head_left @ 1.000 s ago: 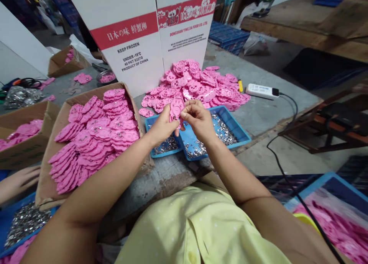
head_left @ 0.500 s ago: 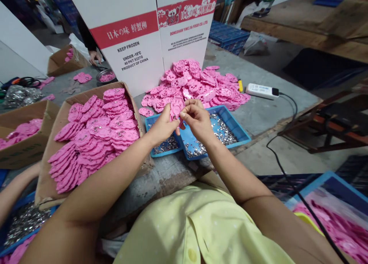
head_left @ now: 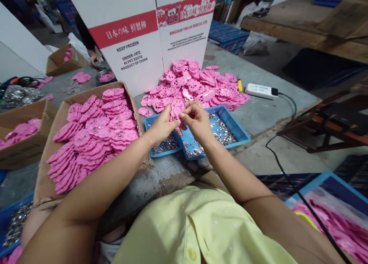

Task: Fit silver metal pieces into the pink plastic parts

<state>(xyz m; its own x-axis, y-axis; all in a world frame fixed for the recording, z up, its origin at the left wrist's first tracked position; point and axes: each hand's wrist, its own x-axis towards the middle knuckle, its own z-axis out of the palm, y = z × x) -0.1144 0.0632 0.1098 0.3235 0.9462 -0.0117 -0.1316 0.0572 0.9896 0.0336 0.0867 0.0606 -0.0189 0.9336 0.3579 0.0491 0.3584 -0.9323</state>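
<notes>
My left hand grips a flat pink plastic piece with a moulded pattern, thumb on its lower part. My right hand is pinched at the piece's right edge; whatever tiny part may sit between those fingertips is hidden. Below both hands lie two blue trays, a larger tray and a smaller tray, with small shiny metal parts in them. A heap of similar pink pieces rises just behind my hands. To the left, a cardboard box holds stacked pink pieces.
White printed cartons stand upright behind the heap. A white power strip with a black cable lies at right, beside a yellow object. Another person's hand shows at far left. A second cardboard box stands left.
The pink piece has turned slightly in my left hand and shows more of its face. A neighbour's forearm at the lower left has moved out of view. My right hand stays pinched.
</notes>
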